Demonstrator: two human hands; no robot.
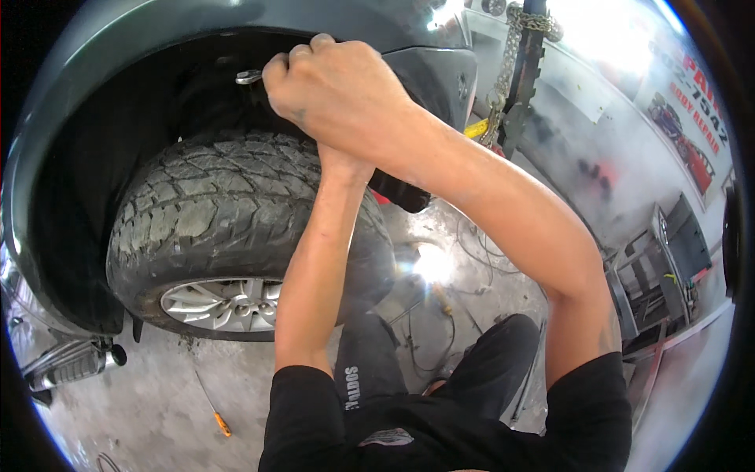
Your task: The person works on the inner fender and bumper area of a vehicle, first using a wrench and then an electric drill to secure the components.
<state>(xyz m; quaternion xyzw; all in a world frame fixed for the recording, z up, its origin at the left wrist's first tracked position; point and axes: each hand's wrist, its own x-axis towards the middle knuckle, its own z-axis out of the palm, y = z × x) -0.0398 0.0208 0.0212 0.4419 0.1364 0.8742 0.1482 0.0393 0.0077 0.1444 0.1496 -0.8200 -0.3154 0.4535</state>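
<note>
My right hand (334, 86) is closed in a fist inside the upper part of a dark vehicle's wheel well. From its finger side pokes the metal end of a wrench (248, 76); the rest of that tool is hidden in the grip. My left hand (344, 161) reaches up beneath the right wrist, crossing under the right forearm. Only its wrist area shows, and its fingers are hidden. Just below both hands stands a worn, chunky-tread tire (236, 185) on a silver alloy wheel (224, 305). The grey fender (314, 17) arches above them.
An orange-handled screwdriver (222, 425) lies on the concrete floor at lower left, near a side step (75, 363). A bright work light (431, 263) and cables are right of the tire. A chain (511, 39) hangs on a dark post; a metal cart (657, 275) stands far right.
</note>
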